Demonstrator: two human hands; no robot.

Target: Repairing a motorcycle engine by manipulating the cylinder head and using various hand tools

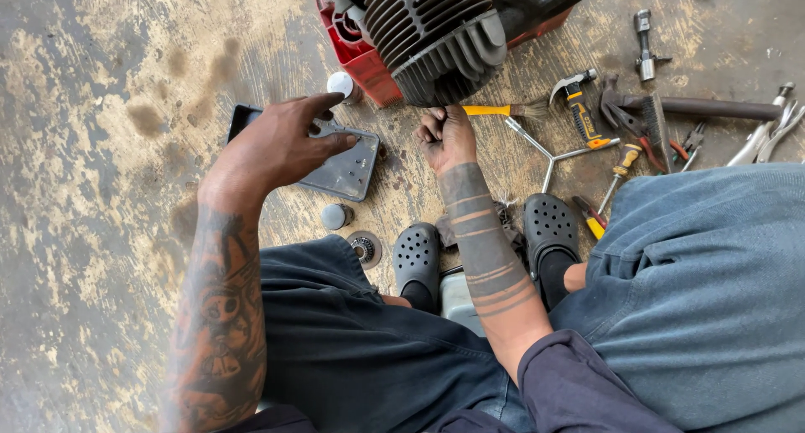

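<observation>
**Working Low on a Stained Concrete Floor**

Sitting on the worn, blotchy grey-and-tan concrete floor (101, 106), we look down past our blue trousers and two black perforated clogs (417, 257). Of the room, only this floor shows.

Our left hand (281, 144) hovers with fingers spread wide, holding nothing, over a flat grey rectangular metal tray with rounded corners (348, 171); the index fingertip reaches toward a small white round cap (340, 83) standing just beside a red plastic crate (365, 64). Whether the palm touches the tray we cannot tell.

Our right hand (446, 135) is curled into a tight fist directly beneath the black finned metal engine cylinder (436, 35) that rests on the crate. The fist lies at the near end of a yellow-handled brush (503, 110); whether it grips that handle we cannot tell.

Near our left clog lie a small grey round cap (334, 216) and a flat metal disc (366, 248).

To the right, tools are scattered: a silver three-armed wrench (549, 156), a black-and-yellow hammer (579, 106), a yellow-handled screwdriver (620, 166), a long dark metal bar (713, 108), and silver locking pliers (767, 135) near the edge.

We see no readable labels or signs; the crate is the only container.
</observation>
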